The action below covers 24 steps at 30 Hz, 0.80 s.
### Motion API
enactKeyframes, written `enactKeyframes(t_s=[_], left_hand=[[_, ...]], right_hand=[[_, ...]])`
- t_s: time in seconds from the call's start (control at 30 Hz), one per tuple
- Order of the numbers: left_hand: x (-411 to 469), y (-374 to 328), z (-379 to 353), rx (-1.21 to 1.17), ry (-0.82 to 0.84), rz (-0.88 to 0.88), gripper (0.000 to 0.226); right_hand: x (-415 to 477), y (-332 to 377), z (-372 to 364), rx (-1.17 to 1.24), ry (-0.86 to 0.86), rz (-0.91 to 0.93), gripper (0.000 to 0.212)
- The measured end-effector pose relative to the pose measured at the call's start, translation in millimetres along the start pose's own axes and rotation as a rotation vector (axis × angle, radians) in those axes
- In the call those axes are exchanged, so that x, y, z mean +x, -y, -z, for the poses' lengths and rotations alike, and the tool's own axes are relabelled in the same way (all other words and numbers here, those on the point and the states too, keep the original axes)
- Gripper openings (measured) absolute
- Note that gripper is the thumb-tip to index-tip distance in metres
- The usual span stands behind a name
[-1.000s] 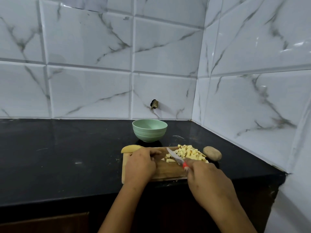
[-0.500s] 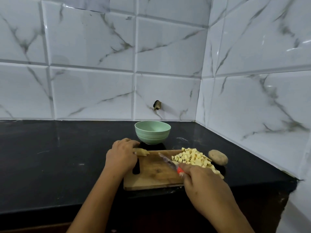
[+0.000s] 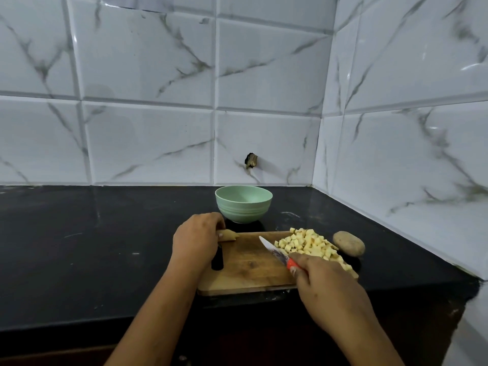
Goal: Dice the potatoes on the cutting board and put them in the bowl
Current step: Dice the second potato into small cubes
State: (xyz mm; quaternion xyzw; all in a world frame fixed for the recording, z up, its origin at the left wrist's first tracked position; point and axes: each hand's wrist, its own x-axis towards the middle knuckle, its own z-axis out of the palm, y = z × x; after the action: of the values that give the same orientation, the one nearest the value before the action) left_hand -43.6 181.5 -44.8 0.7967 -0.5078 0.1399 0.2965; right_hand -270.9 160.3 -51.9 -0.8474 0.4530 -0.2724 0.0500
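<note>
A wooden cutting board (image 3: 248, 268) lies on the black counter. A heap of diced potato (image 3: 309, 243) covers its right side. My left hand (image 3: 196, 240) grips a peeled potato piece (image 3: 229, 235) at the board's far left corner. My right hand (image 3: 326, 283) holds a knife (image 3: 274, 251) by its red handle, blade pointing up-left over the board beside the heap. A pale green bowl (image 3: 243, 204) stands just behind the board; its visible inside is bare. One whole unpeeled potato (image 3: 348, 243) rests on the counter right of the board.
The black counter (image 3: 92, 247) stretches left of the board. White marble-look tiled walls (image 3: 148, 101) meet in a corner behind and to the right. The counter's front edge runs just below the board.
My left hand moved from the board's middle to its far left corner and took hold of the potato piece there. The knife hand stayed by the diced heap.
</note>
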Motion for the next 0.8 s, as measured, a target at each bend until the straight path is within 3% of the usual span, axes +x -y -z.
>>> enactKeyframes(t_s=[0.27, 0.47, 0.8], left_hand=[[1, 3, -1, -0.024, 0.027, -0.029, 0.018], [-3, 8, -4, 0.027, -0.049, -0.136, 0.024], [-11, 4, 0, -0.074, -0.057, -0.093, 0.028]], right_hand=[[-1, 0, 1, 0.033, 0.023, -0.003, 0.034], [-5, -2, -1, 0.079, 0.037, -0.012, 0.036], [-5, -1, 1, 0.111, 0.055, -0.03, 0.035]])
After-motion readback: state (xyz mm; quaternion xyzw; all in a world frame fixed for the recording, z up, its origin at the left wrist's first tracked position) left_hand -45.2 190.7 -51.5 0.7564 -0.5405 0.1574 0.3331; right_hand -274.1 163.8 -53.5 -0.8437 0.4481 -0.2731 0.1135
